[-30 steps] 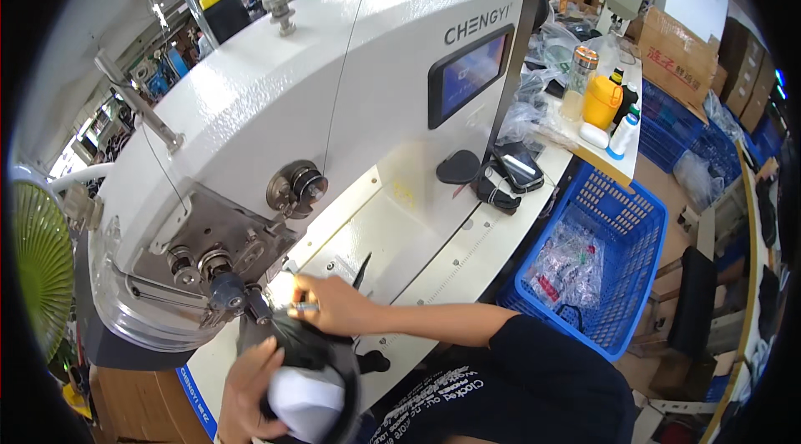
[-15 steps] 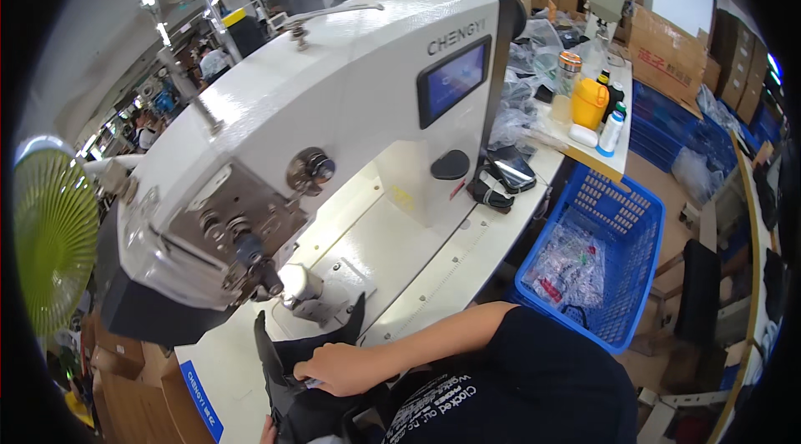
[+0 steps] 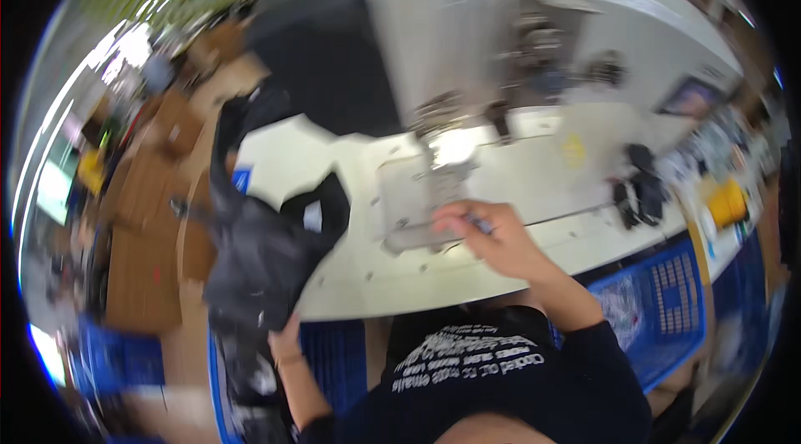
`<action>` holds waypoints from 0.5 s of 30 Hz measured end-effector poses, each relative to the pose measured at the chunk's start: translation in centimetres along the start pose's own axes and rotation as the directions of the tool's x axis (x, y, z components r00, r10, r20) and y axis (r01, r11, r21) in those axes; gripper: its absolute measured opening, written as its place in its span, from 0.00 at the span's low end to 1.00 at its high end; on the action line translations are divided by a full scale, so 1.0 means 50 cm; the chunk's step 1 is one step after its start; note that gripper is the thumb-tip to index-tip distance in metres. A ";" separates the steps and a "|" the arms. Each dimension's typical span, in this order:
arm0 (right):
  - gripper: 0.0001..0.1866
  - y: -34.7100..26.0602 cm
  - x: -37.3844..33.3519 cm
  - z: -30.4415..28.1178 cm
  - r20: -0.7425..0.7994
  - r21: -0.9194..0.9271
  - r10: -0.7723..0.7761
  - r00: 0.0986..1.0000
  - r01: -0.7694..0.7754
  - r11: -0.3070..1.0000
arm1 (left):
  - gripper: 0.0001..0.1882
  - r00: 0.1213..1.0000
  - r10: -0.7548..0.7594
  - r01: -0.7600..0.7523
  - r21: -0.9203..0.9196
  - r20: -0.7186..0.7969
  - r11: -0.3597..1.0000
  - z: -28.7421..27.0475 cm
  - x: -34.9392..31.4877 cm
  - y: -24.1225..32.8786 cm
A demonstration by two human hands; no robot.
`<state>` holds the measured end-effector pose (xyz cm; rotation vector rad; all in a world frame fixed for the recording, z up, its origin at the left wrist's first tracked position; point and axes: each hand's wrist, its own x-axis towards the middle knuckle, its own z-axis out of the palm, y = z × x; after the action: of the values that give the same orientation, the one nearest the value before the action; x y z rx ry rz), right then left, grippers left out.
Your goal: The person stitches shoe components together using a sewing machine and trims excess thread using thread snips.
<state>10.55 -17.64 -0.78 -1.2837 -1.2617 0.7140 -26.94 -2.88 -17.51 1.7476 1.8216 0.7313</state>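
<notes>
My left hand (image 3: 286, 337) grips the lower edge of a black fabric piece (image 3: 259, 248), lifted at the left end of the white sewing machine table (image 3: 350, 298). One flap of the fabric rests toward the table, and a small white patch shows on it. My right hand (image 3: 492, 237) is closed around a small dark tool (image 3: 479, 224), too blurred to name exactly. That hand is over the table's front half, just below the needle area and metal plate (image 3: 405, 235) of the white sewing machine (image 3: 467, 35).
More black pieces (image 3: 242, 369) lie in a blue basket at lower left. A blue basket (image 3: 676, 310) with clear plastic bags stands at right. Dark items with a cable (image 3: 641, 185) and a yellow container (image 3: 724, 204) are on the right. Cardboard boxes (image 3: 142, 269) stand at left.
My view has swung to the left. The black fabric has moved left off the area before the needle, in my left hand. My right hand has let go of it and now holds a small tool.
</notes>
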 end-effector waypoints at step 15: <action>0.10 0.055 0.033 0.072 0.092 -0.048 0.152 0.984 -0.148 0.988 | 0.20 0.908 0.387 0.352 -0.791 0.161 -0.499 0.090 0.019 0.073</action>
<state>8.21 -14.45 -3.54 -1.4030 -1.2717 0.8693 -21.24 -1.67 -18.23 0.3021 0.0088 1.2175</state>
